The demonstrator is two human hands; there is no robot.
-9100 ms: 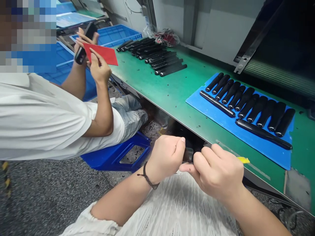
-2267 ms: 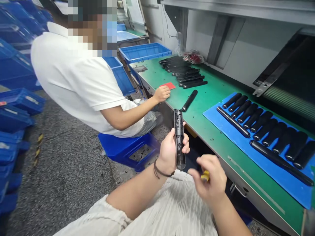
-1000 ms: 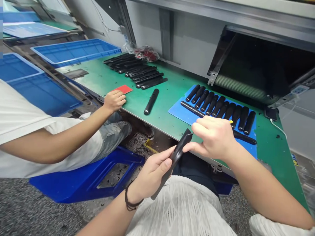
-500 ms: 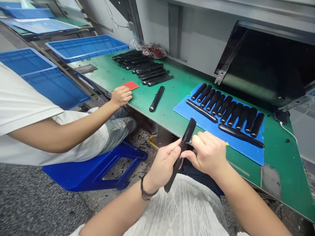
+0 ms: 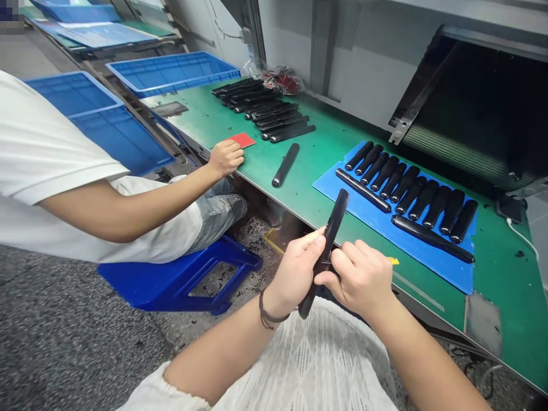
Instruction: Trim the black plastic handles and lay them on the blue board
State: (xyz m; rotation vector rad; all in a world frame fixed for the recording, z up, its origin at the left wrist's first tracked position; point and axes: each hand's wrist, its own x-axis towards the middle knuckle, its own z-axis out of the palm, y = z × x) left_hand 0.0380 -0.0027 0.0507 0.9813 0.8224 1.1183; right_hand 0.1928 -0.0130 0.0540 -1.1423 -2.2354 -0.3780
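Observation:
My left hand is wrapped round a long black plastic handle part, tilted with its upper end away from me. My right hand is closed round a slim knife, mostly hidden in the fist; its yellow end sticks out on the right. The knife's thin tip meets the side of the black part between my hands. Just beyond my hands lies a blue mat with a row of similar black parts and two more lying crosswise in front.
A co-worker's hand rests by a red card on the green bench. One black part lies alone near a pile of others. Blue crates and a blue stool stand left; a phone lies right.
My view has shifted, so the bench appears further right. The black part stands a little steeper, and the knife tip is lower along it. Both hands keep their hold.

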